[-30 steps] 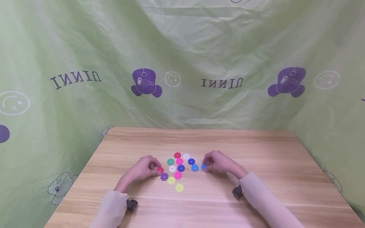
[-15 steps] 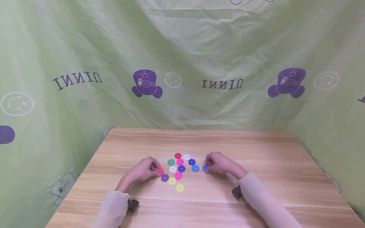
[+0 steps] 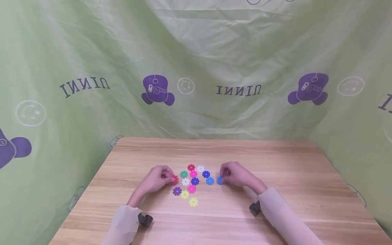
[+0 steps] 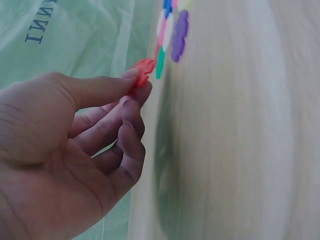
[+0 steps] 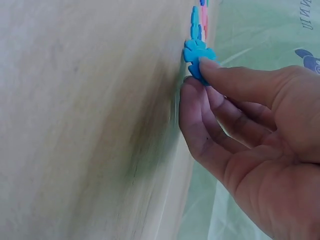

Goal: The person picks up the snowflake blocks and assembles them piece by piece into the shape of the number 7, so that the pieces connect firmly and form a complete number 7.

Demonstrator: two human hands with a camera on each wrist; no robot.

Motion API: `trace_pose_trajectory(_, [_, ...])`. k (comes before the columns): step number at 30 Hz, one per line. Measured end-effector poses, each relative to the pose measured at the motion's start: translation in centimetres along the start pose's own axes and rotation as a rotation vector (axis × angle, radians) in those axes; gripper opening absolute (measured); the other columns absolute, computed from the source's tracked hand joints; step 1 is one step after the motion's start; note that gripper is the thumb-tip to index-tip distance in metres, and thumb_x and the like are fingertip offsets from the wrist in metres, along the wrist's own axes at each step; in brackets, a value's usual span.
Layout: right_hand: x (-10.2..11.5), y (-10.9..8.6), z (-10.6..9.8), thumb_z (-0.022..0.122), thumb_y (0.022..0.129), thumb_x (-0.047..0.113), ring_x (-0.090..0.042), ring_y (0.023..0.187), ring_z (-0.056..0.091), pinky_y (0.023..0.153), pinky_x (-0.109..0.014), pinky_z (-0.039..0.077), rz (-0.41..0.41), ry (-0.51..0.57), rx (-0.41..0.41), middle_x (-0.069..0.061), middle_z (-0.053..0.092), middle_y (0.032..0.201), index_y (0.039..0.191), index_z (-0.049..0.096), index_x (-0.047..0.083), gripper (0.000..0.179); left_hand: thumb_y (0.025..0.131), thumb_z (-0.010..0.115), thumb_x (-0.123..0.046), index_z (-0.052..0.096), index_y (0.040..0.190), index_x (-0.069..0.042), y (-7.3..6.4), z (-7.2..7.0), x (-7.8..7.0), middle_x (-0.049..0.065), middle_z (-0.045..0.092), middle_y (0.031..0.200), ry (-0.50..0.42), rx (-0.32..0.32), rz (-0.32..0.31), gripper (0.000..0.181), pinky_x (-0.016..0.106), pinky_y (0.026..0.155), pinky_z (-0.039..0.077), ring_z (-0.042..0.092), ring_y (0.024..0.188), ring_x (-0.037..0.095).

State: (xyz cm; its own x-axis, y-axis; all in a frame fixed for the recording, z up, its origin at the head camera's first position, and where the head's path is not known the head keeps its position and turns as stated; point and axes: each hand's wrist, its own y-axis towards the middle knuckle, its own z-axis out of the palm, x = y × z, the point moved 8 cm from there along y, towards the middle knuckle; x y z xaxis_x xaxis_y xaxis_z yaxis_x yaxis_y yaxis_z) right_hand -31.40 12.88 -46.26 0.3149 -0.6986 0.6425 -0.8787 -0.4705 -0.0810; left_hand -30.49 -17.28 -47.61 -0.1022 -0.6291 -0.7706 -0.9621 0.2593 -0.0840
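My left hand [image 3: 157, 179] pinches a red snowflake disc [image 4: 144, 70] between thumb and fingertips, lifted off the wood in the left wrist view. On the other side, my right hand [image 3: 235, 174] grips a light blue snowflake disc [image 5: 196, 54] by its edge, tilted up. Between the hands lies a loose cluster of flat notched discs. Nearest the right hand is another light blue disc [image 3: 209, 181]; a purple disc [image 3: 177, 191] and a green disc [image 3: 183, 174] lie closest to the left hand.
The cluster also has a white disc [image 3: 185, 182], a dark blue disc [image 3: 195, 181], pink ones, and a yellow disc [image 3: 193, 202] at the near end. All rest on a wooden table [image 3: 275, 156], with a green printed curtain [image 3: 196, 115] around its back and sides.
My left hand has raised the red disc from beside the purple one and moved it slightly away from me. The right hand keeps its light blue disc, now turned more to face the camera.
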Motion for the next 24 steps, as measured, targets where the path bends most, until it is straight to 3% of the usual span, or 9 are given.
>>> trace_pose_trajectory(5, [0.1,-0.2,-0.3,0.081,0.086,0.001,-0.012,0.082,0.063,0.075,-0.027,0.056,-0.005,0.024,-0.042,0.002,0.071,0.087,0.09,0.071,0.013,0.016,0.092,0.08,-0.014,0.072,0.104,-0.008,0.4,0.0,-0.8,0.0,0.078,0.087,-0.062,-0.027,0.028,0.015,0.025,0.075,0.057,0.072,0.081,0.014])
trace_pose_trajectory(10, [0.5,-0.4,-0.7,0.081,0.087,0.002,-0.01,0.085,0.067,0.081,-0.028,0.06,-0.015,0.065,-0.077,0.001,0.075,0.092,0.097,0.076,0.011,0.015,0.092,0.08,-0.018,0.077,0.109,-0.009,0.6,0.4,-1.5,0.001,0.08,0.092,-0.109,-0.033,0.025,0.019,0.029,0.08,0.059,0.075,0.087,0.017])
trace_pose_trajectory(17, [0.9,-1.1,-1.3,0.082,0.088,0.009,-0.015,0.094,0.074,0.09,-0.038,0.063,0.005,0.103,-0.131,-0.004,0.082,0.103,0.106,0.082,0.011,0.018,0.093,0.08,-0.018,0.079,0.109,-0.007,1.3,1.6,-2.1,0.006,0.082,0.097,-0.265,-0.042,-0.044,0.019,0.032,0.079,0.063,0.076,0.087,0.018])
trace_pose_trajectory(24, [1.1,-1.6,-2.1,0.083,0.089,0.012,-0.012,0.087,0.075,0.078,-0.028,0.063,0.026,0.173,-0.197,-0.003,0.082,0.099,0.103,0.083,0.014,0.015,0.092,0.08,-0.02,0.078,0.112,-0.004,2.1,3.3,-2.8,0.012,0.082,0.098,-0.389,-0.019,-0.114,0.025,0.034,0.079,0.064,0.077,0.085,0.021])
